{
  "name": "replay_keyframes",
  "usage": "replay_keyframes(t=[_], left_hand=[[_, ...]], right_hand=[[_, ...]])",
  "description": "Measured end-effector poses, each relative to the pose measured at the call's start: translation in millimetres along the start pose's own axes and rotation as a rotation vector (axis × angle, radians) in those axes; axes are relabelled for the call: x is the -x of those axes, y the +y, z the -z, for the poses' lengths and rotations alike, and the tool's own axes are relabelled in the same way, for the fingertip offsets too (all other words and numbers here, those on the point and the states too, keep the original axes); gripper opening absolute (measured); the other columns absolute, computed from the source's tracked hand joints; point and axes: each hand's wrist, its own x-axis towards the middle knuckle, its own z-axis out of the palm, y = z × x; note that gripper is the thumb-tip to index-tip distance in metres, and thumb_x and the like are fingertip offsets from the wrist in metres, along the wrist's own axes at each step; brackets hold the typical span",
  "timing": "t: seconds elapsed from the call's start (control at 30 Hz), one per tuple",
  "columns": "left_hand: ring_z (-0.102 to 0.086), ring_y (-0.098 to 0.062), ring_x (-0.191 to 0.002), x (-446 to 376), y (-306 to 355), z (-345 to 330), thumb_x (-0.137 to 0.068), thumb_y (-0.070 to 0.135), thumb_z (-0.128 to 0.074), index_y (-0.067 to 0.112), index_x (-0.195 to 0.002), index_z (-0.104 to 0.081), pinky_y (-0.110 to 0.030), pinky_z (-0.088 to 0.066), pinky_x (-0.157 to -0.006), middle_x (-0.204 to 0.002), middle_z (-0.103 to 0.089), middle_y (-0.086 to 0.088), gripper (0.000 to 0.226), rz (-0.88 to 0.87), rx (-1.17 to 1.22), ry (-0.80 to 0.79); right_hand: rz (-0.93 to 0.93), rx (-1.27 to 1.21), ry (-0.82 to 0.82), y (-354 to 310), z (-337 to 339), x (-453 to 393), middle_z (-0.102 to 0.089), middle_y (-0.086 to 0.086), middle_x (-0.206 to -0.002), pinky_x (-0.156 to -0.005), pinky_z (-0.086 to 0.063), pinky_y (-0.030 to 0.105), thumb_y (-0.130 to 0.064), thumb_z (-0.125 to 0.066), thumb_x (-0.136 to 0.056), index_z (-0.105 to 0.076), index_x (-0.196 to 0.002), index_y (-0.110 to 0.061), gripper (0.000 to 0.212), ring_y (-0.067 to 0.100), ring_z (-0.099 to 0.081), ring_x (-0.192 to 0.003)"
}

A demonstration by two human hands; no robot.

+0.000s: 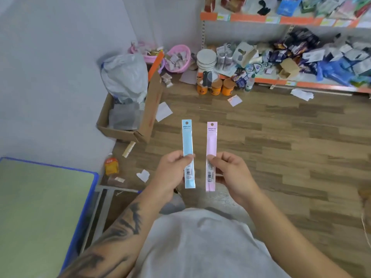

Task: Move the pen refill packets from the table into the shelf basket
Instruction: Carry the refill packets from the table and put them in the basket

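Note:
My left hand (173, 171) pinches a long blue pen refill packet (187, 141) near its lower end, held upright in front of me. My right hand (230, 173) pinches a pink pen refill packet (211, 143) the same way, a little to the right. Both packets stand side by side over the wooden floor, apart from each other. The green table with a blue rim (88, 189) lies at the lower left. A pink basket (179, 57) holding small packets sits on the floor by the shelf's left end.
An orange-edged shelf (281, 19) with heaps of packaged goods runs along the right back. An open cardboard box (128, 133) with a plastic bag stands by the wall. Orange jars (215, 88), a second pink basket (147, 58) and paper scraps lie on the floor.

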Motion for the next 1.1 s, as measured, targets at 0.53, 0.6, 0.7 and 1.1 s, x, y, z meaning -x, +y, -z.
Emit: replay_keyframes(t=[0.53,0.6,0.7,1.1], left_hand=[[-0.07,-0.038,-0.107,-230,191,-100,-0.099,0.032,-0.066,0.012,-0.106,-0.072,-0.056,-0.054,-0.101,-0.109,-0.072,-0.018,0.022,-0.015,-0.141,-0.265],[-0.071,-0.032,-0.097,-258,226,-101,-0.099,0.033,-0.066,0.016,-0.102,-0.074,-0.046,-0.055,-0.095,-0.103,-0.073,-0.014,0.019,-0.049,-0.154,-0.271],[-0.067,-0.018,-0.086,-294,272,-103,-0.1,0.032,-0.066,0.017,-0.1,-0.074,-0.037,-0.053,-0.083,-0.1,-0.073,-0.012,0.016,-0.103,-0.179,-0.292],[-0.07,-0.026,-0.091,-383,382,-162,-0.097,0.031,-0.069,0.034,-0.092,-0.078,-0.059,-0.052,-0.099,-0.101,-0.073,-0.014,0.011,-0.198,-0.159,-0.369]], right_hand=[[-0.029,-0.023,0.318,-163,66,-190,-0.067,0.001,-0.068,-0.063,-0.051,0.029,-0.014,-0.064,-0.101,-0.058,-0.074,-0.011,0.028,0.014,-0.062,-0.059],[-0.004,-0.012,0.326,-193,66,-219,-0.066,0.001,-0.067,-0.066,-0.051,0.031,-0.016,-0.066,-0.101,-0.059,-0.072,-0.013,0.029,0.013,-0.06,-0.06],[0.047,-0.027,0.336,-229,66,-257,-0.064,0.001,-0.067,-0.069,-0.05,0.034,-0.018,-0.067,-0.1,-0.059,-0.069,-0.017,0.033,0.015,-0.058,-0.062],[0.146,-0.089,0.325,-332,114,-365,-0.066,0.0,-0.065,-0.062,-0.049,0.028,-0.015,-0.063,-0.102,-0.062,-0.067,-0.017,0.035,0.013,-0.061,-0.058]])
